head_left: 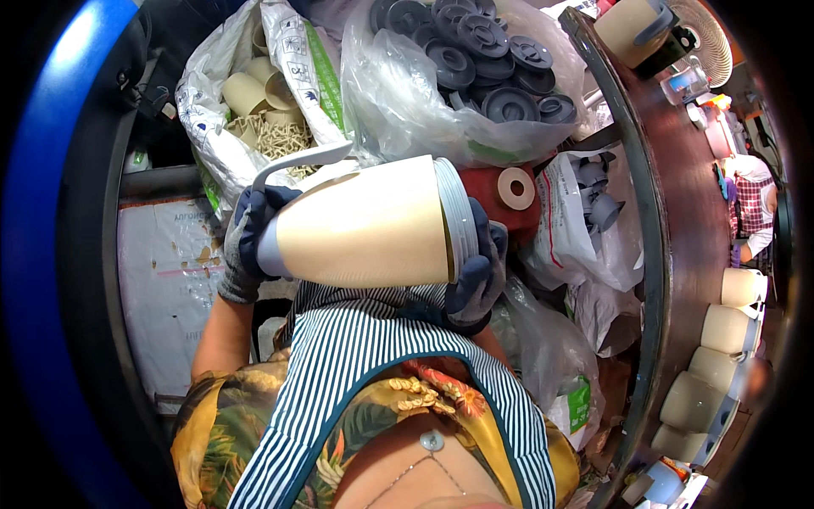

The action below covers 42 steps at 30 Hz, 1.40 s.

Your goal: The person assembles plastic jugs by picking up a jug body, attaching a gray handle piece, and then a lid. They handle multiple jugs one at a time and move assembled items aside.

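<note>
Crosswise in front of my chest lies a cream jug body (366, 224). A ribbed grey-blue collar rims its right end, and a narrower grey-blue part caps its left end. From the left end rises a curved grey handle (303, 158). My left hand (251, 233), in a grey and navy work glove, is closed round the capped end by the handle's foot. Wearing a matching glove, my right hand (480, 267) grips the collared end, its fingers against the ribbed edge. The inside of the jug body is hidden.
Beyond the jug stand a clear bag of round grey lids (485, 41) and a white sack (208, 106) of cream parts. A bag of small grey parts (600, 191) lies right, beside a red piece (507, 219). Finished-looking cream jugs (697, 399) line the dark bench (678, 170); another person (753, 199) is far right.
</note>
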Tool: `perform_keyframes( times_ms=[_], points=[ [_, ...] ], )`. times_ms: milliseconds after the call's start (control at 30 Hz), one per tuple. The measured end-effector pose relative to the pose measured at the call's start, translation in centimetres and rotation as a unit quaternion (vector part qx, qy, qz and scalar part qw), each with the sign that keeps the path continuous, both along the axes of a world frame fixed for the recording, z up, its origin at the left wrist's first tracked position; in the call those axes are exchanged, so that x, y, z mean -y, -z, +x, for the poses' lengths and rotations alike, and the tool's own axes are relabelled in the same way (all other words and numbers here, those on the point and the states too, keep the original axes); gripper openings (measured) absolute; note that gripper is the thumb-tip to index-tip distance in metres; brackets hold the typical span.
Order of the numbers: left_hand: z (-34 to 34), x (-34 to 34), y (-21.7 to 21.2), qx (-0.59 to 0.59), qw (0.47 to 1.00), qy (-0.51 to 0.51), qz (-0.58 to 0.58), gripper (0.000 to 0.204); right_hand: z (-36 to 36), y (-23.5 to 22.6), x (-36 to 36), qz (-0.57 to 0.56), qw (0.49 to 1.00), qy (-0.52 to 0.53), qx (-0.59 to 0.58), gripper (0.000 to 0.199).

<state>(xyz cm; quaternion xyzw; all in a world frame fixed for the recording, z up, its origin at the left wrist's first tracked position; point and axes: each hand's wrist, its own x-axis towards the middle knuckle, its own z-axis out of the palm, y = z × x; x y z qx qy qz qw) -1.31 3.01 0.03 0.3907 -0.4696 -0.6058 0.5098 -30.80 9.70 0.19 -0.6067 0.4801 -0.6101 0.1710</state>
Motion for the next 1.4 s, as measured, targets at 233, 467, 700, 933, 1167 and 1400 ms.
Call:
perform_keyframes(
  times_ms=[233,467,700,933,1167,1400],
  points=[
    [-0.1,0.4,-0.6,0.090,0.996,0.002,0.006,0.036,0.5,-1.3,-0.9,0.038,0.991,0.082,-0.101,0.081],
    [-0.6,0.6,0.1,0.009,0.999,-0.029,-0.025,0.039,-0.6,2.6,1.2,-0.035,0.996,-0.072,0.030,0.071],
    [-0.8,0.5,-1.2,0.015,1.000,-0.016,-0.017,0.039,-0.4,-1.0,-0.7,0.051,0.997,0.028,0.040,0.080],
    [-0.9,0.6,-0.9,0.079,0.993,-0.059,-0.058,0.037,-0.4,-0.6,0.1,-0.089,0.993,0.052,-0.055,0.053],
    [0.4,1.0,-0.3,0.111,0.991,-0.053,-0.046,0.036,-0.8,0.3,1.3,-0.007,0.975,-0.145,0.168,0.089],
    [-1.5,0.8,-0.7,-0.024,1.000,-0.005,0.015,0.033,-2.0,1.0,3.4,0.053,0.922,-0.242,0.296,0.094]
  ],
)
